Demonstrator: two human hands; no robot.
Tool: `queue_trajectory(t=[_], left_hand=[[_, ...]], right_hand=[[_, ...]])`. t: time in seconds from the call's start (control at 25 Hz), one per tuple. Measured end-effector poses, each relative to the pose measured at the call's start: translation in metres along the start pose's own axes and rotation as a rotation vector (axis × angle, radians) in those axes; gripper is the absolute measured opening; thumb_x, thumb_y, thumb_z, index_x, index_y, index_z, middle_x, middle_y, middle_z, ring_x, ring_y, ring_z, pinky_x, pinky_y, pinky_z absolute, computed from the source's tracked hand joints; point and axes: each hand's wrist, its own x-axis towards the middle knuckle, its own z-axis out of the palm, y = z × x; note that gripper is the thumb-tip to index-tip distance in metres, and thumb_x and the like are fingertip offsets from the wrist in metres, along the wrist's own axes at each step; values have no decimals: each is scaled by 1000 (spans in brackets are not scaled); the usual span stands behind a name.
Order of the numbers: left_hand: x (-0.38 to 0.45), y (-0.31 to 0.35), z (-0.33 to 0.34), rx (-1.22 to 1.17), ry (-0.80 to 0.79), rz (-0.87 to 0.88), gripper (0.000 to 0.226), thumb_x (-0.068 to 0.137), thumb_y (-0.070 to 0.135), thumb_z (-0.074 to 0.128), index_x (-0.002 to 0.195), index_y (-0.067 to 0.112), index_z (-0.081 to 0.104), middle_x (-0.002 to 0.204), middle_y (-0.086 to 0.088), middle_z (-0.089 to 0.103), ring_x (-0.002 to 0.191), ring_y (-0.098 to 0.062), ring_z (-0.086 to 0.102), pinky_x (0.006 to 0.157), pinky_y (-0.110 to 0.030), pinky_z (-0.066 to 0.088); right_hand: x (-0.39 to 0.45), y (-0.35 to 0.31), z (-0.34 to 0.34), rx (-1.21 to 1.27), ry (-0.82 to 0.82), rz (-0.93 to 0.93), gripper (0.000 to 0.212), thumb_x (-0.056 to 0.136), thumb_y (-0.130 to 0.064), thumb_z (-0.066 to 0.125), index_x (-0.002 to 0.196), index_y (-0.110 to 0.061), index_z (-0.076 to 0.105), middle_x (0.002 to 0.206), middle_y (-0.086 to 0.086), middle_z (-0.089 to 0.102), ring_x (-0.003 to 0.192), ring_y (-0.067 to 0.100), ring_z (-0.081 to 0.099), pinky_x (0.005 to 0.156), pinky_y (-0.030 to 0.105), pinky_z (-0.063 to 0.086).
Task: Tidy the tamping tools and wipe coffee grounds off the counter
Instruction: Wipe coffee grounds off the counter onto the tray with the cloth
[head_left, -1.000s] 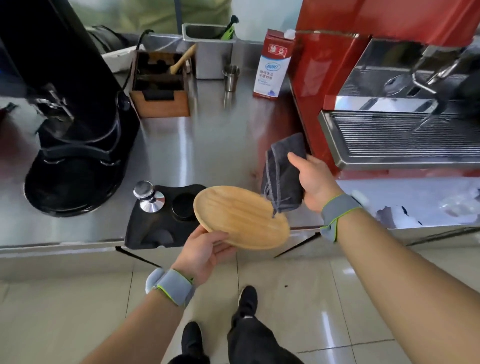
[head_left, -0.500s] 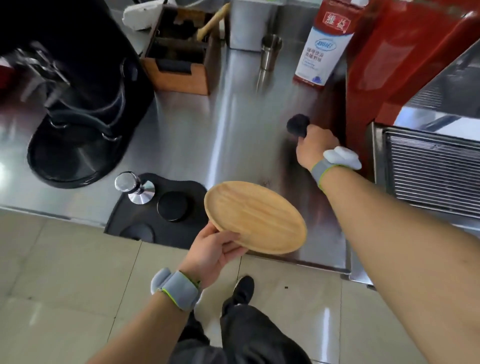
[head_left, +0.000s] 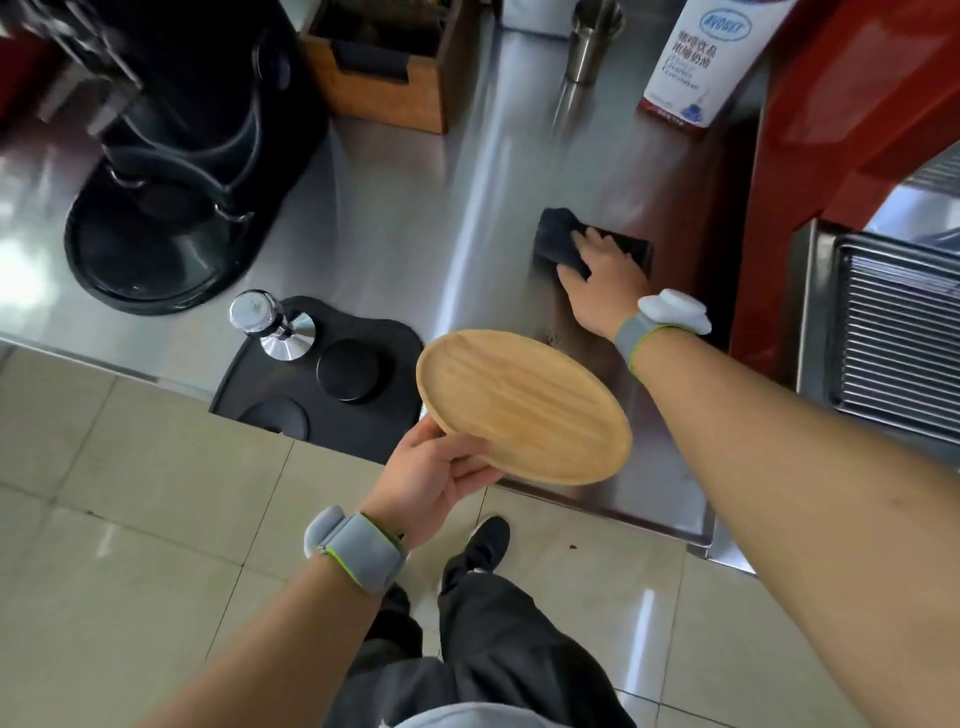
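Note:
My right hand presses a dark grey cloth flat on the steel counter, close to the red espresso machine. A round wooden tray is held by its near edge in my left hand, just above the counter's front edge. A few coffee grounds lie on the steel between tray and cloth. Left of the tray, a black tamping mat carries a chrome tamper and a black round distributor.
A black grinder fills the back left. Behind stand a wooden knock box, a small steel cup and a milk carton. The red espresso machine and its drip grate bound the right side.
My right hand carried the cloth from mid-air down onto the counter and spread flat over it. The left hand kept holding the tray; the view tilted further downward.

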Motion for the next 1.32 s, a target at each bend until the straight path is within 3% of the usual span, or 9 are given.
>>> queue_trajectory(t=[0.12,0.36,0.56,0.84,1.12,1.32], left_hand=[[-2,2,-1,14,-6,7,43,84,-6,57,124,11,57,100,-12,76,88,-29,75,78,-40,60],[-13,-4,-9,55,-29,-18,42,87,-8,55,125,10,57,102,-12,77,92,-32,74,74,-38,60],[-28,-13,-19,57,-51,-51,40,89,-10,51,125,7,54,97,-13,77,87,-31,75,69,-36,61],[-53,-24,-52,119,-95,-84,36,90,-10,50,119,11,56,96,-14,76,88,-33,74,78,-42,62],[-75,-54,-91,104,-105,-139,36,89,-12,51,114,13,58,95,-14,77,88,-33,75,70,-39,62],[-78,-87,-111,95,-75,-186,40,89,-11,51,121,12,56,107,-18,75,100,-39,71,84,-47,60]], right_hand=[[-1,4,4,19,10,-85,51,96,-30,41,145,-17,35,157,7,28,144,28,22,117,43,13],[-18,2,12,-3,7,-213,50,95,-33,42,143,-19,39,155,5,33,144,25,26,118,41,17],[-47,-5,21,-48,-44,-270,51,96,-35,40,145,-22,34,157,1,28,145,21,22,118,37,13],[-95,-19,42,-13,-19,-258,49,95,-32,44,143,-22,39,155,1,32,144,21,25,117,35,14],[-138,-35,62,24,19,-218,48,95,-29,46,141,-21,42,154,1,36,144,20,27,117,35,16],[-158,-42,73,26,32,-206,47,94,-30,45,141,-21,44,153,1,37,143,20,29,117,34,15]])
